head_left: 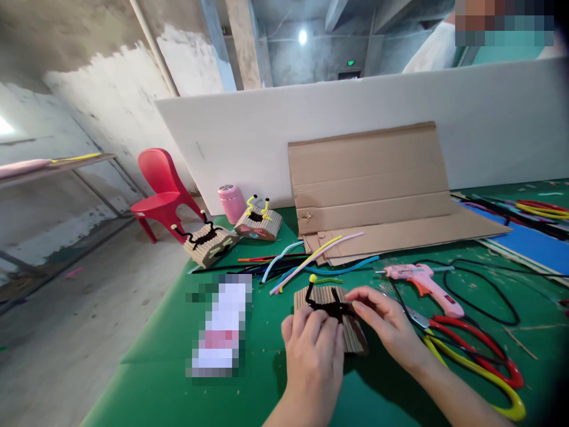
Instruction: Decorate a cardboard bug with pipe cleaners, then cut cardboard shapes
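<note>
In front of me on the green table lies a small corrugated cardboard piece [354, 338] with rounded sides. Across its top runs a fuzzy black pipe cleaner [310, 293]; one bent-up end carries a yellow ball [313, 278], and a second end stands up shorter, with no ball visible on it. My left hand [313, 347] is closed over the near left side of the cardboard piece, pressing it down. My right hand [384, 317] has thumb and forefinger pinched at the black pipe cleaner on the right; the exact grip is partly hidden.
Right of my hands lie a pink glue gun [427, 284] with its cord and red-and-yellow scissors [482, 356]. Loose pipe cleaners [306, 261] and folded cardboard [368, 184] lie beyond. Two similar finished-looking pieces [207, 243] stand back left, near a pink canister [232, 203].
</note>
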A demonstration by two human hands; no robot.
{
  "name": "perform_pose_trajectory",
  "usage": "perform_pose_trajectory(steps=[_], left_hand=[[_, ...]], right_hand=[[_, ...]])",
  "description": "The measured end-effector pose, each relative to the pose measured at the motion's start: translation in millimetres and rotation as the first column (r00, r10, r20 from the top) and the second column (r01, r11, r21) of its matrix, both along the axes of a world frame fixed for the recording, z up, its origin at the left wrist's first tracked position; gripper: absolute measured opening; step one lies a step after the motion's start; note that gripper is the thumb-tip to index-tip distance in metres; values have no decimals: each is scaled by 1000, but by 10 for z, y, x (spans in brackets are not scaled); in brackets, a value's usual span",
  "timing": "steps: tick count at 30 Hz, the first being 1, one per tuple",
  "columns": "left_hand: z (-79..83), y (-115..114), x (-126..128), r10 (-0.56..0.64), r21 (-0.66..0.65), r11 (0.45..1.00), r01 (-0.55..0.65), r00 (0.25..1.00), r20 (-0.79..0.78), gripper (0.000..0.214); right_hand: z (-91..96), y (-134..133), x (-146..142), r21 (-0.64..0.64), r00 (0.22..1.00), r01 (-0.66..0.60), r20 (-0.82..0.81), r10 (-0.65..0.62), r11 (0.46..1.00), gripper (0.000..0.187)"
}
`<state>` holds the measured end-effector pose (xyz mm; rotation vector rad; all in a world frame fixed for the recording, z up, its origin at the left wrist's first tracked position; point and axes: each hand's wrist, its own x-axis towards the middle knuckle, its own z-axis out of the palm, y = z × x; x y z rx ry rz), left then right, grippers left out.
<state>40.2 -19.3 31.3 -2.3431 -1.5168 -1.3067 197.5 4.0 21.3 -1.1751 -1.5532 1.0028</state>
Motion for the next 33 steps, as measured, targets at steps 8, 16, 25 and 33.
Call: perform_pose_trajectory(steps=[8, 16, 25, 33], left_hand=[[-21, 142, 156, 260, 90, 962, -259, 965, 0, 19], [81, 212, 147, 157, 19, 987, -157, 987, -36, 19], [192, 220, 206, 172, -17, 983, -185, 937, -303, 9], [293, 281, 226, 106, -17, 991, -130, 872, -478, 17]], right_hand=[[-30, 77, -105, 31, 998, 55, 39, -56, 998, 24], [-13, 120, -106, 20, 998, 20, 60, -21, 1000, 29], [68, 151, -99, 54, 996, -35, 85, 31, 998, 26], [107, 228, -33, 32, 990, -137, 43, 136, 990, 24]])
